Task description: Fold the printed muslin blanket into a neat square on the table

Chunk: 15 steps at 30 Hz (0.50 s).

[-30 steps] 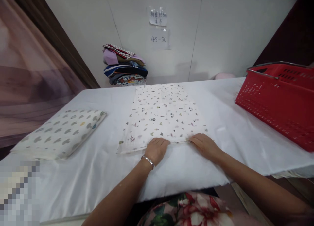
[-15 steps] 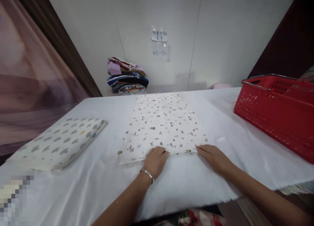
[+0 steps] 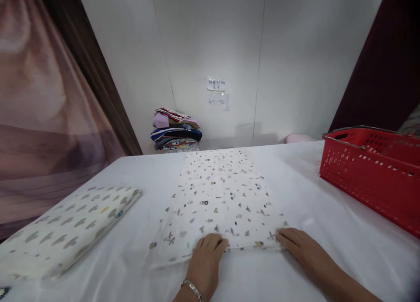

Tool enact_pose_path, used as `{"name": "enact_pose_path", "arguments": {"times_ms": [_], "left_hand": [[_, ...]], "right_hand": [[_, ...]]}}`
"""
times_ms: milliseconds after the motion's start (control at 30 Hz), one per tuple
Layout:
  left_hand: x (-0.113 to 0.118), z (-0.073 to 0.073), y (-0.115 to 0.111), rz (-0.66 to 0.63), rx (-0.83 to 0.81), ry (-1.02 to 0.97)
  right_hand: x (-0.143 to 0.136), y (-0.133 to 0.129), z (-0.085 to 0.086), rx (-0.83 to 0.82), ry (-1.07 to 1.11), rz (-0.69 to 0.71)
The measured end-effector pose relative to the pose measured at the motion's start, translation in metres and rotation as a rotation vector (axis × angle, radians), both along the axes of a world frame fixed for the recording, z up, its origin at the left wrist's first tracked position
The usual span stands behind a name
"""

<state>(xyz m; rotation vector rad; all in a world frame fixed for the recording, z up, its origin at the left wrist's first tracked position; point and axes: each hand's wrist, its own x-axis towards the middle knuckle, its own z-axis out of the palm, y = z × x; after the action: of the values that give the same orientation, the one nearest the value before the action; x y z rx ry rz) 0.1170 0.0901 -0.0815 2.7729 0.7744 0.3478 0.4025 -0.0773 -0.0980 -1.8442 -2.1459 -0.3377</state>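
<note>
A thin white cloth with small printed motifs (image 3: 210, 197) lies flat on the white-covered table, its long side running away from me. My left hand (image 3: 206, 258), with a silver bangle at the wrist, grips its near edge around the middle, fingers curled over the fabric. At the near right corner, my right hand (image 3: 295, 245) pinches the edge between thumb and fingers; the fingertips are slightly blurred. To the left lies a folded cream cloth with grey cloud-like shapes (image 3: 72, 223), apart from both hands.
A red plastic basket (image 3: 370, 175) with a metal handle stands on the right. Behind the table, a stack of folded fabrics (image 3: 177, 131) sits against the white wall (image 3: 292, 65), which carries paper labels (image 3: 216, 101). A pinkish curtain (image 3: 49, 109) hangs at the left.
The camera view has tilted up, so everything sits lower in the picture. My right hand has shifted slightly outward along the cloth's near edge; my left hand stays at its middle.
</note>
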Motion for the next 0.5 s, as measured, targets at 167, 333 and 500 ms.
{"name": "enact_pose_path", "arguments": {"times_ms": [167, 333, 500], "left_hand": [[-0.001, -0.002, 0.005, 0.1, 0.003, 0.01], [-0.009, -0.001, 0.015, 0.207, 0.044, 0.076], [-0.014, 0.002, 0.024, 0.24, 0.027, 0.153]], "right_hand": [[0.013, -0.005, -0.015, 0.073, -0.025, -0.007], [0.017, -0.006, -0.022, 0.096, -0.034, -0.009], [0.008, 0.003, -0.013, 0.111, 0.054, 0.002]]}}
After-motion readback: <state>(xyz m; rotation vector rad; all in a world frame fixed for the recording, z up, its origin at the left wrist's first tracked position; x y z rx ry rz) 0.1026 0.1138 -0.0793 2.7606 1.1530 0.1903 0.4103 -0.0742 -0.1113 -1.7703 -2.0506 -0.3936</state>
